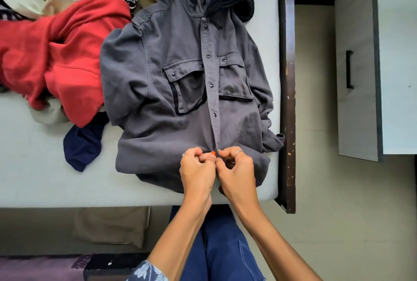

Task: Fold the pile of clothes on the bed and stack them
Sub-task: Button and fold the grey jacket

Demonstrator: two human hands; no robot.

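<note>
Both sets of fingers curl tight, pinching the placket at the hem of the grey jacket (180,91). It lies flat, front up, on the bed (33,167) beside the red hoodie (56,55). Likely risk: the bottom snap misaligns, puckering the hem. Left hand (197,167) and right hand (235,167) touch; forearms converge from below.

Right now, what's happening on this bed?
A person has a grey hooded snap-front jacket spread flat on the pale bed. The left hand and right hand pinch its front placket near the hem, apparently fastening a snap. A crumpled red sweatshirt and other clothes lie unfolded alongside.
</note>
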